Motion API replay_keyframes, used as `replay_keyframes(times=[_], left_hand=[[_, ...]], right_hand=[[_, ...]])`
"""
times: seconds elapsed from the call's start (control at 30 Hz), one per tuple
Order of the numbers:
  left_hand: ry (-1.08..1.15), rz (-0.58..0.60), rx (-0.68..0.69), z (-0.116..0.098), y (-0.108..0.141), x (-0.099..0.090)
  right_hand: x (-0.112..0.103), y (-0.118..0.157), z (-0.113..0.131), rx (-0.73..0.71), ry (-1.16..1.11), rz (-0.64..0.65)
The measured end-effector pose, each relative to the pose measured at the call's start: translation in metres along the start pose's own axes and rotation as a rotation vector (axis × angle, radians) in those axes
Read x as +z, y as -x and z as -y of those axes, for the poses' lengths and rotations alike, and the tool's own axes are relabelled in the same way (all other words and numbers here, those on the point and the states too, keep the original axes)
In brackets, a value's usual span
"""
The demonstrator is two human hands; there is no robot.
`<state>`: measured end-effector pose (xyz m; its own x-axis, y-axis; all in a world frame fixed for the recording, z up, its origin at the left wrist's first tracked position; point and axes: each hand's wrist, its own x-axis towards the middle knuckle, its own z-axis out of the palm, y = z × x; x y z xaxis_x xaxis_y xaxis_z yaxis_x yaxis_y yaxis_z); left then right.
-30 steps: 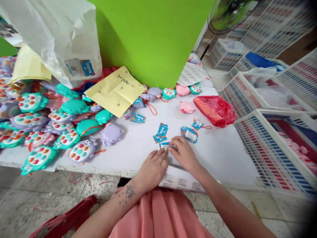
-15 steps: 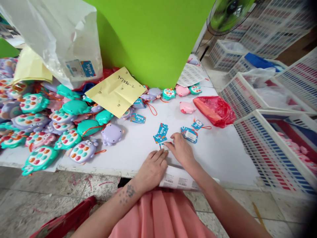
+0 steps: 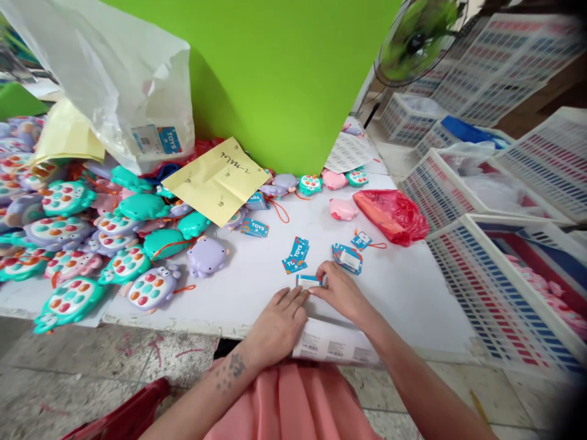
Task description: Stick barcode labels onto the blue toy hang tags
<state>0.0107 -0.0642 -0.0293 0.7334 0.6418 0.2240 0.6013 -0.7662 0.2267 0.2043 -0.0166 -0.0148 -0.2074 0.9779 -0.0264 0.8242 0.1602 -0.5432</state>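
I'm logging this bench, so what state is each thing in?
Blue-and-white card: lying flat
Left hand: palm down, fingertips by the card
Right hand: fingers bent at the card's right end
Red bag: crumpled, lying down
Yellow sheet: unfolded, creased
Nearest crate: open-topped, pink items inside
Fan: cannot tell whether it is spinning

Glossy plastic toys (image 3: 207, 255); matt paper (image 3: 220, 181)

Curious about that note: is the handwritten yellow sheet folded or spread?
Spread: the yellow sheet lies open over some toys, writing and faint creases showing.
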Motion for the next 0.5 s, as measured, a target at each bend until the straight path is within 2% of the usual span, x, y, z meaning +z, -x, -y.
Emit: replay_keyframes(times=[0.13, 0.23, 0.33, 0.4, 0.5], left_hand=[[0.08, -0.045, -0.015, 0.002, -0.001, 0.002], [0.218, -0.086, -0.104, 0.002, -0.002, -0.002], [0.457, -0.097, -0.268, 0.001, -0.002, -0.015], [0.677, -0.09, -0.416, 0.001, -0.001, -0.024], [0.956, -0.095, -0.633, 0.002, -0.001, -0.029]], right_hand=[[0.002, 0.005, -0.002, 0.063, -0.133, -0.002], [-0.009, 0.004, -0.02, 0.08, -0.181, -0.045], [-0.034, -0.001, -0.045, 0.151, -0.138, -0.131], [-0.05, -0.003, -0.052, 0.154, -0.033, -0.259], [-0.059, 0.001, -0.038, 0.014, 0.105, -0.411]])
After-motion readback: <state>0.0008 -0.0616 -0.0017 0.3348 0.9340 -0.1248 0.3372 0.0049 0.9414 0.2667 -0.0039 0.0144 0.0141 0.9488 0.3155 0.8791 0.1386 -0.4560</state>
